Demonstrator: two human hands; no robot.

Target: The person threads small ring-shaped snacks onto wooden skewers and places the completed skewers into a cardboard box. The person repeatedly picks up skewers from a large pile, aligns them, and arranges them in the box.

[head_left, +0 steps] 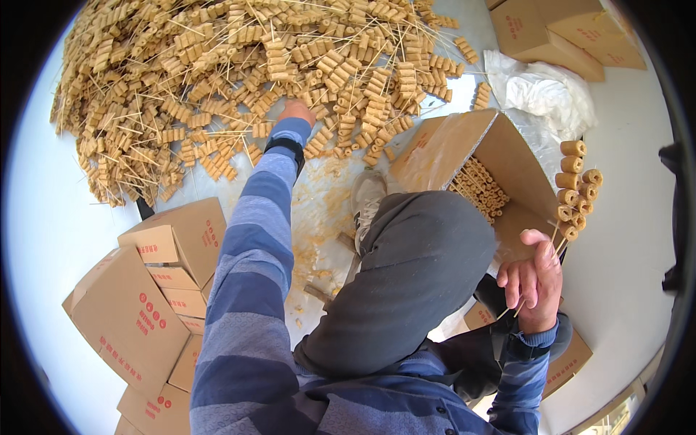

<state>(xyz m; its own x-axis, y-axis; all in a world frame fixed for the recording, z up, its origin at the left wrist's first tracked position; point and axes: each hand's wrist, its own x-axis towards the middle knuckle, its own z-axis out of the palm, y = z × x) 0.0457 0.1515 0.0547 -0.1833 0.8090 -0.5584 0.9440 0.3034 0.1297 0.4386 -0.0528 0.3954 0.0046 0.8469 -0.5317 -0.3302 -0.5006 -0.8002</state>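
A big heap of skewers [174,80] threaded with short brown, hollow rolls of food covers the far side. My left arm stretches out to the heap's near edge. There my left hand [297,112] touches or nearly touches the skewers, its fingers hidden from view. On the right, my right hand [533,283] is closed around the thin sticks of a couple of skewers [573,192], whose rolls stand above the fingers. Between the heap and this hand an open cardboard box [428,148] holds several skewers packed in rows [478,190].
Cardboard boxes [138,319] are stacked on the left. More boxes [554,36] stand at the far right, beside a crumpled white plastic bag [547,90]. My bent knee [435,239] rises next to the open box. Yellowish crumbs [312,210] lie on the floor by my shoe [368,196].
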